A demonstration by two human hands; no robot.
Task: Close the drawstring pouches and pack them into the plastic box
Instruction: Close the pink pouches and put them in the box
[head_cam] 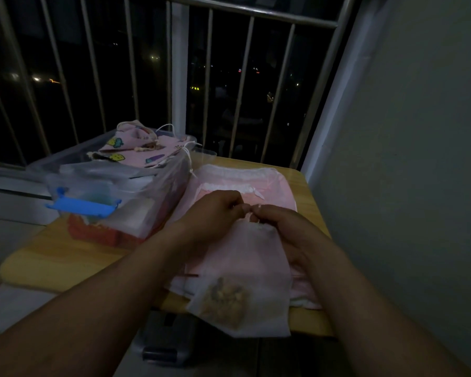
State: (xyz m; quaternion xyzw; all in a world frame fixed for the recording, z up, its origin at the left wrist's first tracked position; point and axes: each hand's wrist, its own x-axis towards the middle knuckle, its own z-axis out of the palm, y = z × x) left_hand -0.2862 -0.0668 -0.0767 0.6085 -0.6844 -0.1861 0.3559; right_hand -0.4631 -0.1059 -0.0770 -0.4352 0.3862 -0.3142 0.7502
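Pinching the drawstring (252, 207) at the mouth of a sheer white pouch (245, 268) w/ both hands. L hand (215, 213): fingers (235, 205) curled tight on the cord. R hand (288, 229): fingers curled round the gathered neck, tips nearly meeting the L ones. Pouch trailing from the fingers toward the body, lower end past the table's near edge, brownish lump (226, 297) in its bottom corner. Under & just beyond the fingers: flat pink pouches (245, 183) stacked on the wooden table (52, 257). Near, left of the L fingers: clear plastic box (114, 186) w/ blue latch (85, 206); printed pink pouches (139, 148) heaped on top at its far end. Well beyond the fingers: window bars (239, 85), dark outside. Right of the R fingers: plain wall (419, 159).
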